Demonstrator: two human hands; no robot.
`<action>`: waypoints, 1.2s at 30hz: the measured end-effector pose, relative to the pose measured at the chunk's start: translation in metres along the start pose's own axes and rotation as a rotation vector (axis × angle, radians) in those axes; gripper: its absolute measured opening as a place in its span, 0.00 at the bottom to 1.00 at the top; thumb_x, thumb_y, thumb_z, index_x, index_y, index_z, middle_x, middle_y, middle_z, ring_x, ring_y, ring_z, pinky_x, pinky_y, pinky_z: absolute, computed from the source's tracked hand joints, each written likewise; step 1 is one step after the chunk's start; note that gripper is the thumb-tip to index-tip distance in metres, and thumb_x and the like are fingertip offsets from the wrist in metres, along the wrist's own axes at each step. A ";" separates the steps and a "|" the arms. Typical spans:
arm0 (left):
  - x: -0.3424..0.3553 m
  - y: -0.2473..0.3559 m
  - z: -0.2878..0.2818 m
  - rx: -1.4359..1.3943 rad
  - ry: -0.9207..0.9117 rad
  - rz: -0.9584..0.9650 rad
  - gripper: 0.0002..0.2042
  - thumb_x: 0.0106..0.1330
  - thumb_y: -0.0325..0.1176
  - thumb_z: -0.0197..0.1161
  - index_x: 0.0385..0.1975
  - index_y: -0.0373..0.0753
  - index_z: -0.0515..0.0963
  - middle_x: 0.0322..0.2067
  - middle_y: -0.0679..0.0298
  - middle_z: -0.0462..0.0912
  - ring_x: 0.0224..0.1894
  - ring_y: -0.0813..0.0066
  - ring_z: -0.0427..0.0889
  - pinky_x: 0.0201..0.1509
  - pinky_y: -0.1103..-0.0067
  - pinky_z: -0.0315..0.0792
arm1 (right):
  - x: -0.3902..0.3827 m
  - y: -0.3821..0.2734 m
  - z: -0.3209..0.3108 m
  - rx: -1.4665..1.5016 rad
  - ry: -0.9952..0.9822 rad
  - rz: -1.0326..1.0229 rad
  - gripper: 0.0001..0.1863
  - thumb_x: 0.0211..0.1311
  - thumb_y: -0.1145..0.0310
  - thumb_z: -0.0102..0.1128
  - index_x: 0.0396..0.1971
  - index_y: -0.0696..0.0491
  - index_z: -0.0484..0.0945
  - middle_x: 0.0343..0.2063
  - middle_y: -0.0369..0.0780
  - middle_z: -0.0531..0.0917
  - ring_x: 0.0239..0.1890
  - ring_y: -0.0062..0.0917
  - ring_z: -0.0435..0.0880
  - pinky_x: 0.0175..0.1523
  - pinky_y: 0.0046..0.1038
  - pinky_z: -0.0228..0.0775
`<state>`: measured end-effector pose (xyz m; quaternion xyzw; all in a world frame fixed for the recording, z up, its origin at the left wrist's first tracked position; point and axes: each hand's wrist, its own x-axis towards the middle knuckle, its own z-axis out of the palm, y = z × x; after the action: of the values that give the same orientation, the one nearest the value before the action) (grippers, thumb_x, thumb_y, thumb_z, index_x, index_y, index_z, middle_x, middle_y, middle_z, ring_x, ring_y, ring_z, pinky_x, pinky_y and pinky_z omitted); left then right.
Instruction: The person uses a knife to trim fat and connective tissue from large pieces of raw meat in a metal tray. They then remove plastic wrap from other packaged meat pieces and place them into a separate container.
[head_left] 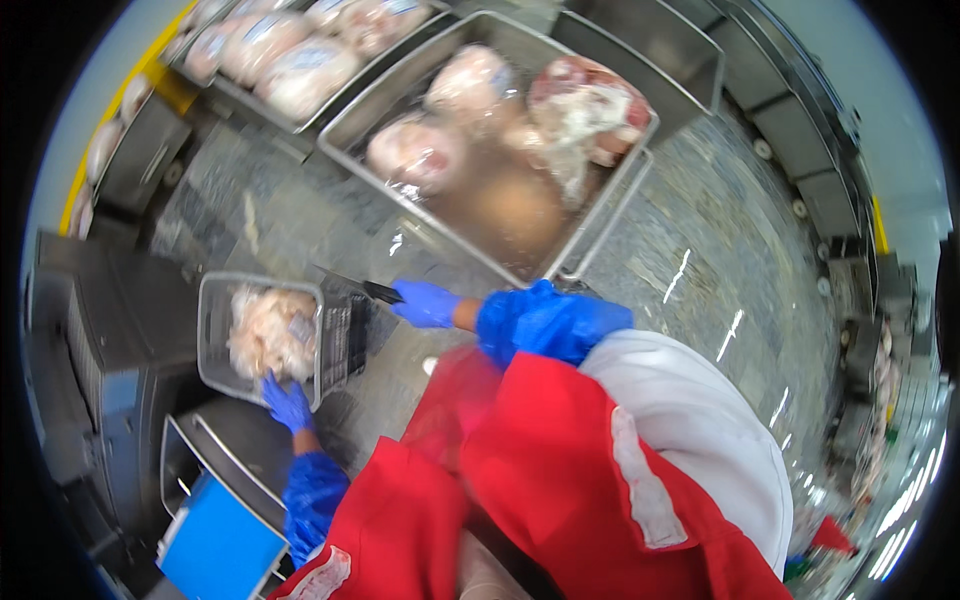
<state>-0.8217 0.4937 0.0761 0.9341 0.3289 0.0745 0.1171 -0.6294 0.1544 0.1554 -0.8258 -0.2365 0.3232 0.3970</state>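
Both hands wear blue gloves, and both are on the small steel tray [262, 335] at the left of our view. Our left hand [288, 402] grips the tray's near rim, fingers curled over the edge beside the pale wrapped meat [270, 330] lying inside. Our right hand [426, 303] is closed on a dark handle [382, 291] at the tray's far right corner, where a dark ribbed panel [345, 325] stands against the tray's side; we cannot tell whether handle and panel are one piece. The blue sleeve cover [550, 322] and red apron [520, 470] fill the lower middle of the view.

The tray sits on a dark machine bed [110, 350], near a blue panel [218, 548] at lower left. Well apart, up and to the right on the grey speckled worktop [700, 260], a large steel pan [500, 140] holds more wrapped cuts in cloudy liquid, and a second pan [270, 60] of wrapped pieces lies beyond it.

Judgement: we read this as the seating step, with one portion already in the tray and the tray being steadied or positioned at the machine. The next move probably calls for keeping the tray level with the left hand, so the slippery wrap does not slide, while the right works the handle with a firm pull or push. Wet gloves may slip on steel.
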 end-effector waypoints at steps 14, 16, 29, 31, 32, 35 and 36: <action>-0.073 0.417 0.085 -0.414 -0.223 0.661 0.25 0.47 0.35 0.57 0.49 0.41 0.65 0.51 0.56 0.66 0.54 0.59 0.63 0.57 0.70 0.56 | -0.358 0.228 -0.223 0.209 0.666 0.402 0.19 0.55 0.61 0.49 0.44 0.57 0.66 0.22 0.43 0.76 0.25 0.29 0.76 0.32 0.27 0.67; -0.084 0.504 0.065 -0.372 -0.174 0.730 0.25 0.47 0.35 0.57 0.50 0.45 0.65 0.51 0.57 0.66 0.54 0.60 0.63 0.57 0.70 0.56 | -0.367 0.252 -0.274 0.189 0.696 0.428 0.19 0.55 0.61 0.49 0.44 0.58 0.66 0.21 0.43 0.76 0.24 0.27 0.76 0.31 0.26 0.67; -0.066 0.858 0.148 -0.179 -0.375 0.724 0.25 0.51 0.46 0.53 0.53 0.57 0.62 0.59 0.62 0.53 0.61 0.52 0.47 0.54 0.44 0.44 | -0.272 0.296 -0.499 0.049 0.635 0.205 0.22 0.55 0.63 0.50 0.48 0.57 0.62 0.30 0.49 0.76 0.29 0.31 0.77 0.36 0.30 0.67; -0.055 0.888 0.168 -0.105 -0.360 0.661 0.25 0.51 0.45 0.52 0.53 0.56 0.61 0.58 0.62 0.53 0.61 0.53 0.47 0.55 0.45 0.43 | -0.274 0.296 -0.527 -0.105 0.628 0.180 0.22 0.55 0.63 0.50 0.48 0.56 0.63 0.33 0.50 0.76 0.32 0.36 0.77 0.38 0.32 0.67; -0.051 0.897 0.177 -0.055 -0.353 0.625 0.26 0.51 0.45 0.51 0.54 0.55 0.61 0.58 0.61 0.53 0.61 0.53 0.47 0.55 0.45 0.43 | -0.273 0.300 -0.540 -0.170 0.617 0.160 0.21 0.55 0.63 0.50 0.49 0.55 0.63 0.34 0.51 0.75 0.34 0.38 0.77 0.39 0.33 0.66; -0.035 0.913 0.198 -0.023 -0.254 0.598 0.18 0.51 0.44 0.50 0.43 0.50 0.69 0.48 0.59 0.65 0.53 0.56 0.60 0.50 0.46 0.50 | -0.272 0.332 -0.577 -0.335 0.661 -0.002 0.20 0.56 0.64 0.50 0.49 0.52 0.66 0.34 0.49 0.75 0.38 0.40 0.75 0.40 0.33 0.65; -0.027 0.914 0.204 -0.001 -0.248 0.582 0.16 0.51 0.44 0.50 0.40 0.49 0.71 0.45 0.59 0.68 0.51 0.56 0.62 0.48 0.46 0.51 | -0.270 0.340 -0.588 -0.364 0.624 -0.008 0.20 0.56 0.64 0.50 0.49 0.51 0.66 0.34 0.49 0.75 0.37 0.41 0.75 0.39 0.34 0.66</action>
<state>-0.2529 -0.2494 0.1235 0.9909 0.0310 -0.0096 0.1308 -0.3426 -0.5107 0.2538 -0.9409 -0.1611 0.0067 0.2978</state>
